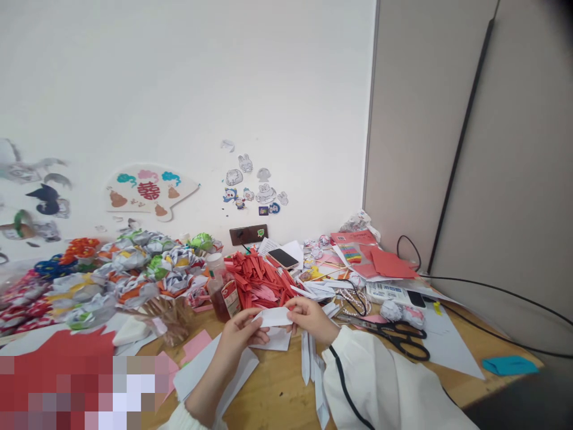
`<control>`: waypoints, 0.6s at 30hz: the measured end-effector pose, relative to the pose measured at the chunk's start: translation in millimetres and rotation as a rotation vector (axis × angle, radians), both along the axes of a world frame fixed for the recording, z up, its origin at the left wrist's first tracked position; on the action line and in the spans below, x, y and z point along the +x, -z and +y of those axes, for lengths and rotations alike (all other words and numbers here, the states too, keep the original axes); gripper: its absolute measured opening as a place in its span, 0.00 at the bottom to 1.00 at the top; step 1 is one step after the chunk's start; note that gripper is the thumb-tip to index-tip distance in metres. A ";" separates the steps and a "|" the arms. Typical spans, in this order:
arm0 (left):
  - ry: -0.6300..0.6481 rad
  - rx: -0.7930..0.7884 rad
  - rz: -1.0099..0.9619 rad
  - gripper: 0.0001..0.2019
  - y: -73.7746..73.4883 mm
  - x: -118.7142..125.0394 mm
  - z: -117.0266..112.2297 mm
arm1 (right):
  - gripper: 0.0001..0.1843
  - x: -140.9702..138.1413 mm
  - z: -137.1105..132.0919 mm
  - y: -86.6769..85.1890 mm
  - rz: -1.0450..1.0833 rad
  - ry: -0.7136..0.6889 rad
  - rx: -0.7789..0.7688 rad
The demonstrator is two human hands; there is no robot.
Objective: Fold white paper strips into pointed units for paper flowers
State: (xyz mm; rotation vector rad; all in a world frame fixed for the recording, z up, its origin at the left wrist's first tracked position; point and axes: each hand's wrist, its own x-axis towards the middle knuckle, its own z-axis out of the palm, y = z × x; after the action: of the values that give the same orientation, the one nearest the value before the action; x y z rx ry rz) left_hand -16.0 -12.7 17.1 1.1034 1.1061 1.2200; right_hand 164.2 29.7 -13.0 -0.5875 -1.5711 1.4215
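Observation:
Between my two hands is a small folded piece of white paper (274, 317), held up over the wooden table. My left hand (244, 331) pinches its left end, thumb on top. At the right end, the fingers of my right hand (308, 319) are closed on the same paper. A flat white sheet (278, 339) lies just beneath it. Folded white paper strips (319, 382) lie below my right wrist. Behind my hands rises a heap of folded red paper strips (257, 278), beside a bottle of reddish liquid (222, 292).
Black-handled scissors (405, 337) lie to the right, near a blue folded piece (510, 365). A phone (283, 258) rests behind the red heap. Woven paper pieces (147, 263) are piled at the left, behind a cup of sticks (168, 319). A black cable (501, 289) crosses the right side.

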 end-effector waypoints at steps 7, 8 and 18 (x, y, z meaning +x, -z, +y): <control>0.038 0.028 -0.065 0.12 -6.8 1.4 -9.5 | 0.16 -1.6 -4.4 -2.3 0.039 0.059 0.059; 0.050 0.023 -0.053 0.12 -6.9 1.7 -9.7 | 0.16 -1.2 -4.9 -2.5 0.029 0.071 0.076; -0.019 -0.051 0.114 0.18 -2.8 5.3 -2.0 | 0.15 6.2 -8.4 -5.8 -0.210 0.110 0.255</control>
State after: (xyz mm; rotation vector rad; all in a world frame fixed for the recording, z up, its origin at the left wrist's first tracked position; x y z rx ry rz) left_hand -10.7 -14.7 19.9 1.1370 1.2297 1.1495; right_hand 170.4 21.3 -7.1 -0.6748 -1.8224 1.0836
